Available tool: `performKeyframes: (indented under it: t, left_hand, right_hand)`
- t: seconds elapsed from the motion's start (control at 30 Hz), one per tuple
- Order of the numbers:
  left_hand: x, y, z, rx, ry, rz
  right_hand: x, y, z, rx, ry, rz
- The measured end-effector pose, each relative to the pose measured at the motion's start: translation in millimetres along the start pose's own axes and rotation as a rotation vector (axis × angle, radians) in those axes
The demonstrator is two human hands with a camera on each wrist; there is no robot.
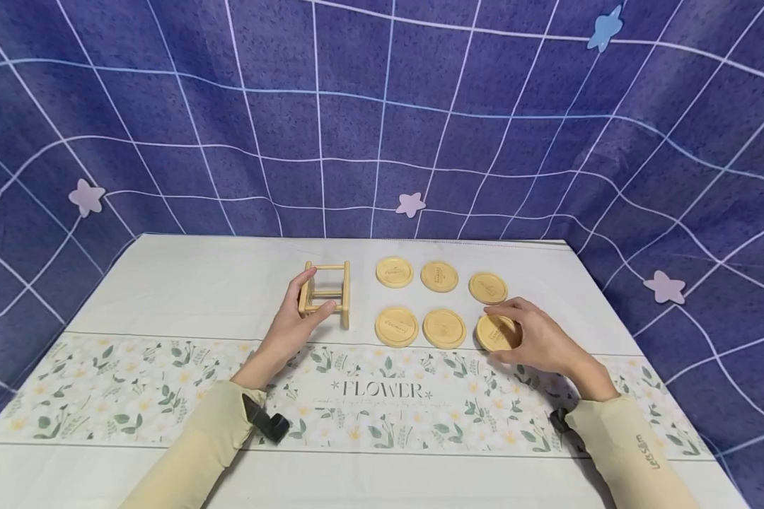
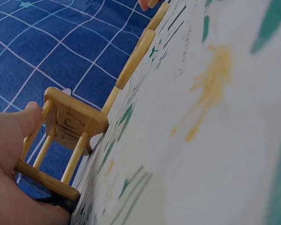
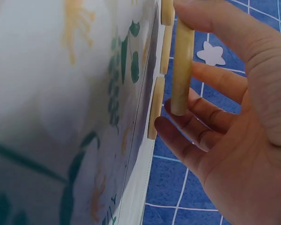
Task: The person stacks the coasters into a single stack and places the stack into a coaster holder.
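My left hand (image 1: pixel 288 326) grips a small wooden coaster holder (image 1: pixel 346 293) standing on the table, thumb at its near side and fingers at its left end. Rods join the holder's two end plates, and the left wrist view shows a carved pattern on one plate (image 2: pixel 77 117). At the right, my right hand (image 1: pixel 543 341) holds a round wooden coaster (image 1: pixel 496 334) by its edge. In the right wrist view this coaster (image 3: pixel 181 70) appears raised off the table, thumb on one side and fingers on the other. Just behind it lies another coaster (image 1: pixel 488 288).
Between the hands, more round coasters lie flat in two rows, including a near one (image 1: pixel 397 326) and a far one (image 1: pixel 394 271). A floral strip (image 1: pixel 382 424) lettered FLOWER crosses the white table cover (image 1: pixel 197 283). A blue gridded curtain (image 1: pixel 350 127) hangs behind and at both sides.
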State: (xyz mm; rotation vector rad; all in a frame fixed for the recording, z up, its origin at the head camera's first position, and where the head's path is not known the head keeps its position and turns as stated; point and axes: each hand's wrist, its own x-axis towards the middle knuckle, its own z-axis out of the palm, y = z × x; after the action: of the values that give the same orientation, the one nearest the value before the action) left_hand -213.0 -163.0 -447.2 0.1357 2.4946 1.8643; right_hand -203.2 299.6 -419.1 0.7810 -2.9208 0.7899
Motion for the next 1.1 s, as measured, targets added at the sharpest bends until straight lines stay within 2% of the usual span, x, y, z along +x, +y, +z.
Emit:
performKeyframes:
  t: [0.33, 0.57, 1.1]
  left_hand:
    - [-2.1, 1.6, -1.0, 0.018, -0.001, 0.0]
    - [-2.7, 2.4, -0.8, -0.001, -0.014, 0.015]
    - [-2.5, 2.0, -1.9, -0.014, -0.017, 0.0]
  right_hand:
    - [0.2, -3, 0, 0.003, 0.02, -0.006]
    - [0.1, -3, 0, 0.011, 0.028, -0.012]
    - [6.5, -10, 2, 0.032, 0.037, -0.028]
